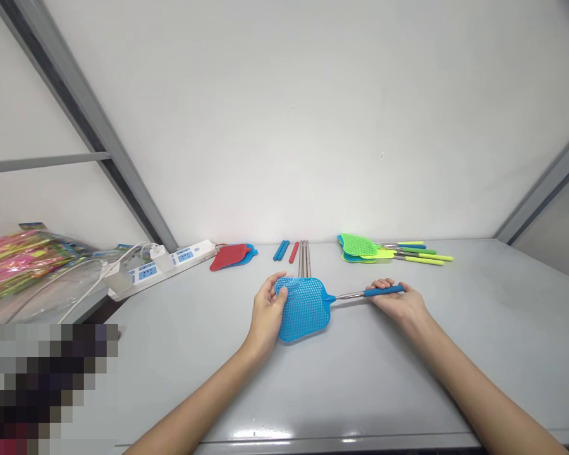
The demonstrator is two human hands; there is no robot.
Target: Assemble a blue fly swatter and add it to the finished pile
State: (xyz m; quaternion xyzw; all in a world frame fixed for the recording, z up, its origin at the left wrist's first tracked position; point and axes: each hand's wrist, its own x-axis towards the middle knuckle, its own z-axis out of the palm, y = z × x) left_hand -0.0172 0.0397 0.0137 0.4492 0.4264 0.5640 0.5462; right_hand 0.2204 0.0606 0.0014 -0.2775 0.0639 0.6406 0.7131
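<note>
A blue fly swatter with a mesh head and a metal rod is held level above the grey table. My left hand grips the left edge of its head, thumb on top and fingers behind. Around the blue handle at the other end, my right hand is closed, palm turned up. Behind the swatter head lie several metal rods, their near ends hidden by it. Two blue handle grips and a red handle grip rest left of the rods.
Red and blue swatter heads lie at the back left, near a white power strip with plugs. Green, yellow and blue swatters are piled at the back right. Plastic-wrapped packs sit at far left. A wall stands behind.
</note>
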